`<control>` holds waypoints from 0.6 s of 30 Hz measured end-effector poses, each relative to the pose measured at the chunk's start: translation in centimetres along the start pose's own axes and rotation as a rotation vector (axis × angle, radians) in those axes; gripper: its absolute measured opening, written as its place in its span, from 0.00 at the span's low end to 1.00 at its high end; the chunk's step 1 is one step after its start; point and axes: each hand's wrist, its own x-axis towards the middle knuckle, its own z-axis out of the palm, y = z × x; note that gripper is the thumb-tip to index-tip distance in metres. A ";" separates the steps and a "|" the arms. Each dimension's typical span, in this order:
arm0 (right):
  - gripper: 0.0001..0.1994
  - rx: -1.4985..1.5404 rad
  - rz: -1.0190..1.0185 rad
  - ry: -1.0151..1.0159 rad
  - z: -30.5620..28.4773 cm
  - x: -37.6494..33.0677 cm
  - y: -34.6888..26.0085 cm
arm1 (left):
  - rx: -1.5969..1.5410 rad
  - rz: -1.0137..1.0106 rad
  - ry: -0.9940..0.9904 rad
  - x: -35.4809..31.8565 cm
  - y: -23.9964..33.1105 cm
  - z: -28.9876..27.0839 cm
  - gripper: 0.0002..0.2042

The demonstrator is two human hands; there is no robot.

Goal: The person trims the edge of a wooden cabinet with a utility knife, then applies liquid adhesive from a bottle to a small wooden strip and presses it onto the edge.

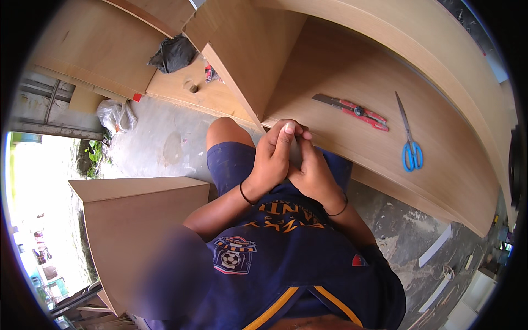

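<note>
My left hand and my right hand are brought together above my lap, at the front edge of a wooden shelf. Both have curled fingers that meet at the tips, with the left thumb on top. Whatever they may hold is hidden between them. On the shelf, beyond my right hand, lies a red utility knife with its dark blade out to the left. Farther right rests a pair of scissors with blue handles, blades pointing away from me.
An upright wooden panel bounds the shelf on the left. Beyond it, a black plastic bag and a roll of tape sit on another board. A wooden box stands at my left. White strips lie on the floor at right.
</note>
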 end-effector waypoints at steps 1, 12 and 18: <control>0.26 0.031 0.014 0.008 0.0 -0.1 0.1 | -0.039 -0.024 0.044 0.0 -0.1 0.1 0.17; 0.20 0.097 0.091 -0.141 1.4 -1.3 4.7 | 0.005 -0.227 0.053 0.2 -1.8 -1.4 0.24; 0.18 0.238 0.118 -0.374 0.8 -1.6 6.9 | -0.098 -0.340 0.000 0.0 -1.9 -2.8 0.24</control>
